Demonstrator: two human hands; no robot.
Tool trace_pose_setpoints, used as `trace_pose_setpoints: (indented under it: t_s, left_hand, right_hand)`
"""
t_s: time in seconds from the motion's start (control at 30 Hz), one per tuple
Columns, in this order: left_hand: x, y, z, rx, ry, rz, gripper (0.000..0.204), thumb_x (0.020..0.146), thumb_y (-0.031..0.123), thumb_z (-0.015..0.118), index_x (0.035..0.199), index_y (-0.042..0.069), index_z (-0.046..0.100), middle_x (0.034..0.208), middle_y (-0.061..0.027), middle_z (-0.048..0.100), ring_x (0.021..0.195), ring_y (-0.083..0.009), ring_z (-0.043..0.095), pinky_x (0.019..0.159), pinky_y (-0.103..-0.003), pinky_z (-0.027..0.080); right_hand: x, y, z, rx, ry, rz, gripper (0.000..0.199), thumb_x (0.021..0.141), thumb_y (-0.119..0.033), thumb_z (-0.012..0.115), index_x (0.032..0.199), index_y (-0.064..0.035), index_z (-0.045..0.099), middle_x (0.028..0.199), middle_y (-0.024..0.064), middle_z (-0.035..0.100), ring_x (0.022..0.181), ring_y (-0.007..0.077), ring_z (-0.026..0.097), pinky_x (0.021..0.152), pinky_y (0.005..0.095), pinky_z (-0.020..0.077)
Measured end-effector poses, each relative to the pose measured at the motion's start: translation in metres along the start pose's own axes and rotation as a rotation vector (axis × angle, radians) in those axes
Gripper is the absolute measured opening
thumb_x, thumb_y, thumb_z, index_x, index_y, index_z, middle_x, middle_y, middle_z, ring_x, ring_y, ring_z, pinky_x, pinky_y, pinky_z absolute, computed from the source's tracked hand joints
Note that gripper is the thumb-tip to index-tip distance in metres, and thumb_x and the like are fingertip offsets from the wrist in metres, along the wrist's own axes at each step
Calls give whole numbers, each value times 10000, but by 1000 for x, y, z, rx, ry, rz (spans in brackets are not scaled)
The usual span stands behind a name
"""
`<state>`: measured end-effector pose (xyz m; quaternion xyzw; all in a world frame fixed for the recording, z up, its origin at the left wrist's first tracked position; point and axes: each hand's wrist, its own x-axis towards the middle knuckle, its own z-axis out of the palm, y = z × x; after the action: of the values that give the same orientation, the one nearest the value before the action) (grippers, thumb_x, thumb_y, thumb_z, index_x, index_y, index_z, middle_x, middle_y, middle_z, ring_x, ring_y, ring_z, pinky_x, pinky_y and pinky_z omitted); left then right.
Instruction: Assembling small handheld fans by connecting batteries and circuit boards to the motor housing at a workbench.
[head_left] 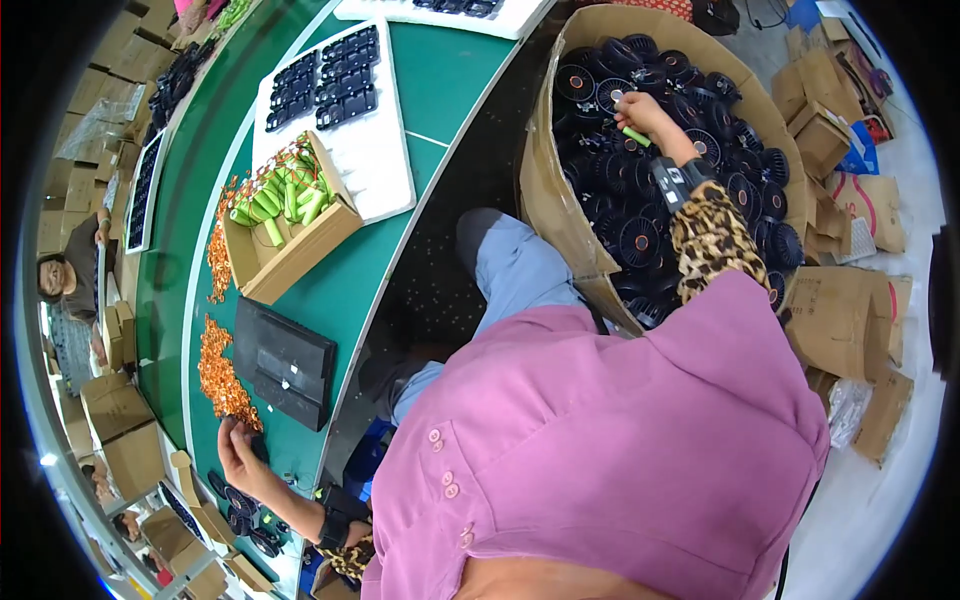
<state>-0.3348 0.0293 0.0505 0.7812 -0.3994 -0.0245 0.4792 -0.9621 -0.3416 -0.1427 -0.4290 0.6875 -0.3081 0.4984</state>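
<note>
My right hand [648, 115] is closed round a green cylindrical battery [636, 136] and reaches over a large cardboard box [540, 150]. Its fingertips are close to one of the small round black fans [640, 243] that fill the box. On the left, my left hand [241, 452] has its fingers pinched together at the lower end of a pile of small orange-copper metal pieces [222, 375]. Something dark shows at those fingertips, too small to name. Beside the pile lies a flat black case [285, 360] on the green table.
An open cardboard tray [340, 222] of green batteries stands on the green table [440, 95]. Behind it, a white foam sheet [390, 160] bears black plastic parts [345, 85]. Several black fans [240, 505] lie near my left forearm. Cardboard boxes [840, 320] crowd the right floor. Another person [80, 260] sits far left.
</note>
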Motion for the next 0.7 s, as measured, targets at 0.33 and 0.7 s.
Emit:
trace_pose_setpoints:
  t_s: [0.33,0.7]
  left_hand:
    - [-18,46,29,-13,-313,140,195,878,29,520,1050,-39,582,931,-78,613,802,-125,585,748,-239,477]
    - [-28,42,21,32,-294,86,166,865,5,532,1012,-34,598,876,-59,617,760,-111,586,714,-224,474]
  right_hand:
    - [75,55,52,-995,208,-409,186,798,-85,493,944,-18,586,1057,179,572,884,326,604,741,394,494]
    - [60,41,25,-1179,-24,-594,216,801,-87,486,970,-21,604,1062,174,526,954,353,567,825,418,468]
